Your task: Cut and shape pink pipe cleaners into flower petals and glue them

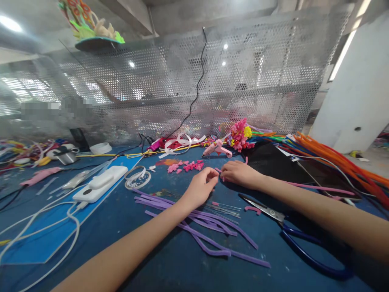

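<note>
My left hand (200, 187) is closed in a pinch, thumb against fingertips. Close beside it, my right hand (241, 175) has its fingers curled and pressed together. A short pink pipe cleaner (218, 170) shows between the two hands, mostly hidden by the fingers. Purple pipe cleaners (209, 221) lie under and in front of my left forearm. Thin metal wires (225, 209) rest near my left wrist. A curved pink piece (253, 209) lies beside blue-handled scissors (278, 215), below my right forearm. Small pink pipe-cleaner flowers (185, 166) sit beyond my left hand.
A pink glue gun (217, 149) and a pink and yellow flower bunch (240, 136) stand at the back. To the left are a white power strip (101, 184) with cables and a tape roll (138, 180). Orange pipe cleaners (328, 156) lie right, before a perforated metal screen (170, 89).
</note>
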### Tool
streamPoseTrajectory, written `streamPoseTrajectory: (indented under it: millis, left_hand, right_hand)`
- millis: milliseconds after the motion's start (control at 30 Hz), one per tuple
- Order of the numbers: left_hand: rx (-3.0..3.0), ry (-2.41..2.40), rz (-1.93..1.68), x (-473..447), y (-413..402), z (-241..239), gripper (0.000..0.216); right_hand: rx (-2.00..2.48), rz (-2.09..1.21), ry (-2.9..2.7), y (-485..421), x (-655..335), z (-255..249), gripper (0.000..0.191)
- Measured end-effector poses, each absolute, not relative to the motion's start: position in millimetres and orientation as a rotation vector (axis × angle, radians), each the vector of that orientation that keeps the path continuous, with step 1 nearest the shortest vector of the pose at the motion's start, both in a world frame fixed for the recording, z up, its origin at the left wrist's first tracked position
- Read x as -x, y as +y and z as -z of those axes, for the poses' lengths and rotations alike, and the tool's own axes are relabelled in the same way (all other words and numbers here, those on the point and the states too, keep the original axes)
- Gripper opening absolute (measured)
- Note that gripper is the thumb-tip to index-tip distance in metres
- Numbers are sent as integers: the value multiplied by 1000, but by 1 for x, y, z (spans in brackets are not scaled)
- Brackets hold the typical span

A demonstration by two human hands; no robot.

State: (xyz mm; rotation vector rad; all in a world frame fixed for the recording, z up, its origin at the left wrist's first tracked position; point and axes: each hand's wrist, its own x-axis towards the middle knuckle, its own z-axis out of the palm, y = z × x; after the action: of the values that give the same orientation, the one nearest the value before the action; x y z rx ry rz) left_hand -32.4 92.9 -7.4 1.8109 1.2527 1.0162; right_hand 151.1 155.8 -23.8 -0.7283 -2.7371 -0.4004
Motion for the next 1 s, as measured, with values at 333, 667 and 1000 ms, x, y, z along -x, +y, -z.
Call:
streamPoseTrajectory:
  millis: [333, 667, 1000]
  left_hand:
    - [-1268, 832, -1200, 23, 78, 20, 28]
    - [-1254, 825, -1144, 20, 75, 18, 28]
    - [-1238, 833, -1061, 22, 82, 25, 29]
  right_hand:
    - [892, 465, -2652, 116, -157, 9, 15]
    - [887, 156, -2401, 107, -163, 28, 26]
    - [1041, -93, -2148, 109, -163, 28, 16]
